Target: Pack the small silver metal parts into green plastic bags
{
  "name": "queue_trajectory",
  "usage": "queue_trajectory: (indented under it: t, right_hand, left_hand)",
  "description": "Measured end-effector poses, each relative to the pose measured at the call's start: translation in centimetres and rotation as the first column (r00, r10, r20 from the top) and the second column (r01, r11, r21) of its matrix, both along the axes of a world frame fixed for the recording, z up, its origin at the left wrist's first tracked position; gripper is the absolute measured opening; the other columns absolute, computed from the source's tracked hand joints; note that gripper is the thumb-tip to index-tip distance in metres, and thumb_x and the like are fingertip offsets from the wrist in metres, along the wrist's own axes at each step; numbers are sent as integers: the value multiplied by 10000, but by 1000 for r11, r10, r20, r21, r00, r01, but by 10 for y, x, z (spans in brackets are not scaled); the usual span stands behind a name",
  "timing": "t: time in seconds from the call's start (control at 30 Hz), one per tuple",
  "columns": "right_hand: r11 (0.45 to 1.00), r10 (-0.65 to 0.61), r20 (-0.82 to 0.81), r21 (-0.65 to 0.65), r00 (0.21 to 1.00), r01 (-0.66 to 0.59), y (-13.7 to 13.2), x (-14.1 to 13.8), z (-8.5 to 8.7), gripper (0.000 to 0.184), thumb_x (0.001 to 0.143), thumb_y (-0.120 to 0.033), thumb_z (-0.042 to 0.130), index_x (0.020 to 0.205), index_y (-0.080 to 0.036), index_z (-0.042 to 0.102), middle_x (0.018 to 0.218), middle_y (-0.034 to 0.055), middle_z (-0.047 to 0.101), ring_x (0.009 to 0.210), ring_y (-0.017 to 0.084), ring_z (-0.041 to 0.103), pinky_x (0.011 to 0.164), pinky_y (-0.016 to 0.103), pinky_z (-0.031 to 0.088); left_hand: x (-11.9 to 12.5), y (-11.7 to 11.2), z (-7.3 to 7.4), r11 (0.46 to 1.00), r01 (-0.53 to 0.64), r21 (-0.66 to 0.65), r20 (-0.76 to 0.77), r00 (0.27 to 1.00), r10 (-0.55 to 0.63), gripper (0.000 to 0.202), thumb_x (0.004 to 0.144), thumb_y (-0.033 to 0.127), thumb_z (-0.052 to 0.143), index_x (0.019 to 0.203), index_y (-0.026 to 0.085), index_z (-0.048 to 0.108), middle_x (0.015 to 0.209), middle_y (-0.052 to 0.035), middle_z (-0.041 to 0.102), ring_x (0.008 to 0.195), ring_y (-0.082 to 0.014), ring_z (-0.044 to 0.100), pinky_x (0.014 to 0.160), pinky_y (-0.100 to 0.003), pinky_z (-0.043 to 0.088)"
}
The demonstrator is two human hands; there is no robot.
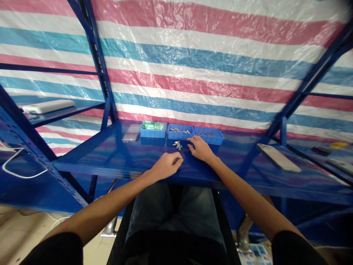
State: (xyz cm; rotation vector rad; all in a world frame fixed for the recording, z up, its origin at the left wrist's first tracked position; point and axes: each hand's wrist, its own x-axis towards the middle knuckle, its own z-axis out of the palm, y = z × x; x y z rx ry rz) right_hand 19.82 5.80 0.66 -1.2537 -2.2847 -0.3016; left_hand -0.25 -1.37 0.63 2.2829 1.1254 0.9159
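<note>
My left hand [167,165] rests on the blue shelf surface with its fingers curled in and thumb and forefinger together. Whether it holds anything is hidden. A small pile of shiny metal parts [178,145] lies just beyond it. Beside that pile is my right hand [200,148], fingers bent and apart, with nothing visible in them. Its fingertips are close to the front of two blue bins: the middle bin [180,136] contains silvery cylindrical parts, and the right bin [216,140] contains smaller metal pieces.
On the left, a blue bin [153,134] carries green plastic packets, next to a blurred-out flat item [131,133]. A phone [278,157] lies on the right. Blue rack posts [96,55] rise at both sides, with a striped sheet [193,84] behind.
</note>
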Motion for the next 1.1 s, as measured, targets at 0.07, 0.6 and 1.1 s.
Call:
queue_trajectory:
  t: [0.07,0.6,1.1]
  right_hand:
    - [997,78,-19,13,997,-77,3,-11,3,275,844,-157,477,1086,-143,608,988,114,590,968,224,526,907,375,410]
    - [999,-28,-91,-49,995,24,4,-38,-15,127,782,-96,472,866,-166,536,802,80,595,786,219,503,727,332,391]
    - [752,114,-831,-285,544,-594,-38,-47,-14,183,775,-352,574,815,-211,465,767,-8,533,661,119,525,618,265,435]
  left_hand:
    - [0,1,0,1000,-5,-7,3,1000,5,223,847,297,439,746,172,593,467,63,409,447,-88,395,486,-221,264]
    - [-2,2,-6,994,103,-20,-6,995,-103,203,845,286,449,749,173,588,501,54,463,470,-89,435,493,-219,278]
    - [-19,30,-10,971,-26,239,-16,999,31,89,836,184,463,877,184,542,779,-6,591,707,-139,555,665,-246,414]
